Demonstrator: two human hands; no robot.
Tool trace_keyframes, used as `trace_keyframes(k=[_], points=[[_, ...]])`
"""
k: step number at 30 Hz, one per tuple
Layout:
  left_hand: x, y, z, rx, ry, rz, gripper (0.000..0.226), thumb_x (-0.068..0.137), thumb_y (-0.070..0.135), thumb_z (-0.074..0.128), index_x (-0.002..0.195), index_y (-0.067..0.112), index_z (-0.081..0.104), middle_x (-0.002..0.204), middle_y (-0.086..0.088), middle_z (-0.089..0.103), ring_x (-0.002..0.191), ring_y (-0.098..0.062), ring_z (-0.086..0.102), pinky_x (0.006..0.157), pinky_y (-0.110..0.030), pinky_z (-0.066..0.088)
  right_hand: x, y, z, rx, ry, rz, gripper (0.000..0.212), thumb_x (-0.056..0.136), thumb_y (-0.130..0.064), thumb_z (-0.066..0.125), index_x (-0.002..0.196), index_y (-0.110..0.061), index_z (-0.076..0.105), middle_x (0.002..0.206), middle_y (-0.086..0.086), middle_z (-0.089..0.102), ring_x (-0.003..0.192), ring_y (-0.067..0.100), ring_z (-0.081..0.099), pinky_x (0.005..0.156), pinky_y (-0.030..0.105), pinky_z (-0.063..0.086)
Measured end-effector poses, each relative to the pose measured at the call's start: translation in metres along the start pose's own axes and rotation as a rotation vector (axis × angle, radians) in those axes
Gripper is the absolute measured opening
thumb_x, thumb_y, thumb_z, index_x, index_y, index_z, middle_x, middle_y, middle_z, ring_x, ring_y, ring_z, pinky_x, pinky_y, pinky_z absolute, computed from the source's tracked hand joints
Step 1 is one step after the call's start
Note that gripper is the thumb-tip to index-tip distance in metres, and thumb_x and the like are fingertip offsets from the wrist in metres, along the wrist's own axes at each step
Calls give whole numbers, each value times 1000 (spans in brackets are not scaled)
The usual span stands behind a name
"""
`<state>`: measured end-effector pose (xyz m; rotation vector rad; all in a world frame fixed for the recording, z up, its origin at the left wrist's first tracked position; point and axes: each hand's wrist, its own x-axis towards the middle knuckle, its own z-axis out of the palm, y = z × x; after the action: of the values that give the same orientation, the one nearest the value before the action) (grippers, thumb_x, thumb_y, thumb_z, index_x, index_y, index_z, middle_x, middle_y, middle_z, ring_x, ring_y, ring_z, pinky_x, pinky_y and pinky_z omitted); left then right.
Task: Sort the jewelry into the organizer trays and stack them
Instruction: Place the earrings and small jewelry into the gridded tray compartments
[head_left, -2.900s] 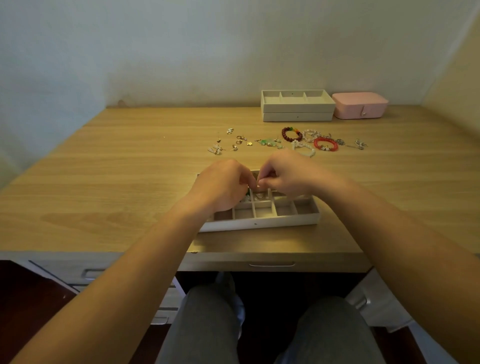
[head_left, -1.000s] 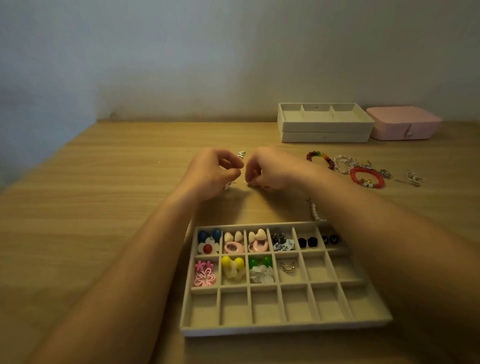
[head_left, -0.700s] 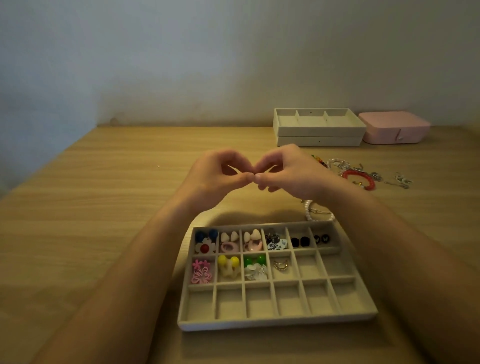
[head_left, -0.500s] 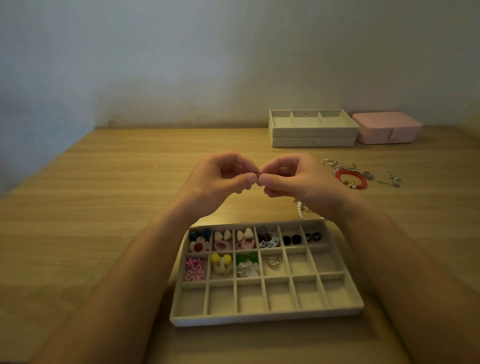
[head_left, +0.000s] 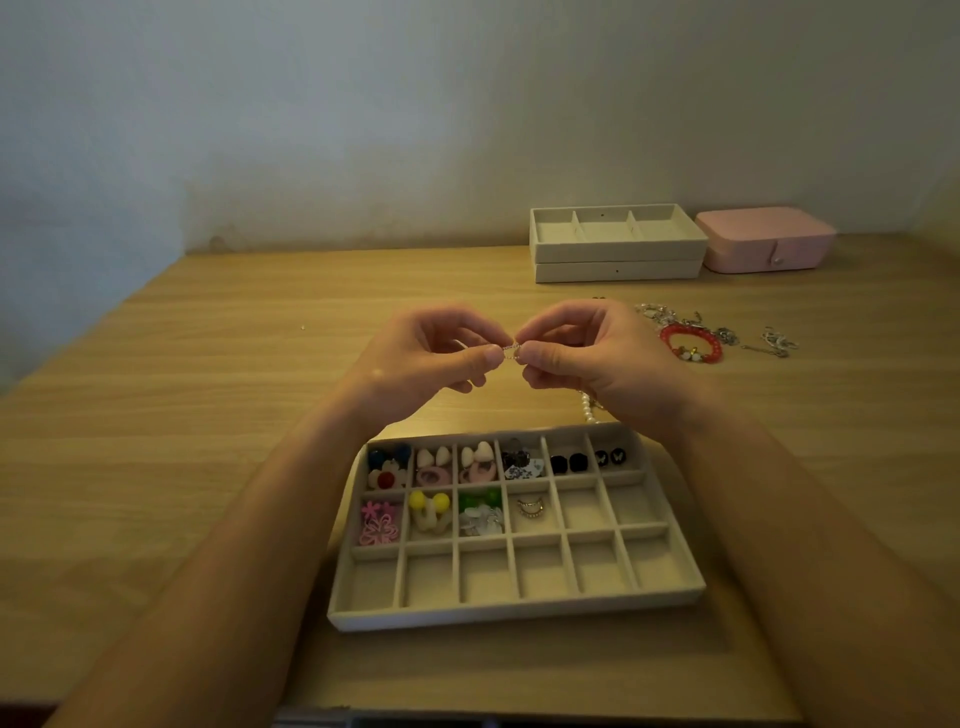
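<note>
A beige organizer tray (head_left: 519, 610) with many small compartments lies near the table's front edge. Its two far rows hold colourful earrings and a ring (head_left: 531, 508); the near row holds nothing. Above the table beyond the tray, my left hand (head_left: 426, 364) and my right hand (head_left: 587, 358) meet fingertip to fingertip. Together they pinch a small sparkly silver ring (head_left: 511, 351). A pearl bracelet (head_left: 588, 408) shows partly under my right wrist.
Two stacked beige trays (head_left: 618, 244) stand at the back, next to a pink jewelry box (head_left: 766, 240). A red bead bracelet (head_left: 691, 343) and several silver pieces (head_left: 774, 343) lie loose on the wooden table (head_left: 208, 415) to the right.
My hands left the tray, reached to the loose jewelry beyond it, and lifted a small silver piece. They now hold it higher, between both sets of fingertips.
</note>
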<state>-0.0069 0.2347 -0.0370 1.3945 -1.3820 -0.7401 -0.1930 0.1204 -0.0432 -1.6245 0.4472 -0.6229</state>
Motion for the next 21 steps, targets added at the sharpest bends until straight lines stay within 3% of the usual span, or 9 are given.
trace_keyframes(k=[9, 14, 18, 21], points=[[-15, 12, 3, 203, 39, 31, 15, 87, 6, 75, 89, 21, 75, 81, -4, 74, 74, -23, 72, 65, -33, 58, -3, -4, 3, -81, -82, 20, 15, 89, -5, 74, 104, -3, 74, 88, 9, 75, 83, 23, 72, 79, 33, 60], [-28, 19, 6, 320, 20, -12, 14, 85, 9, 76, 87, 23, 76, 76, -2, 75, 73, -20, 73, 67, -32, 59, -7, -19, 6, -309, -160, 64, 13, 89, -11, 77, 101, -8, 76, 89, 8, 77, 83, 19, 74, 75, 28, 61], [-39, 31, 15, 398, -46, -55, 8, 85, 16, 78, 88, 23, 76, 76, 5, 75, 72, -10, 72, 69, -26, 59, -23, -24, 11, -406, -176, 78, 9, 89, -11, 77, 99, -10, 78, 86, 5, 77, 81, 17, 74, 73, 26, 61], [-51, 38, 24, 521, -41, -7, 12, 83, 23, 79, 85, 34, 76, 81, 12, 70, 71, 4, 61, 61, -12, 49, -39, -24, 8, -445, -179, 91, 8, 90, -14, 77, 97, -12, 77, 83, 2, 76, 80, 16, 74, 74, 28, 62]])
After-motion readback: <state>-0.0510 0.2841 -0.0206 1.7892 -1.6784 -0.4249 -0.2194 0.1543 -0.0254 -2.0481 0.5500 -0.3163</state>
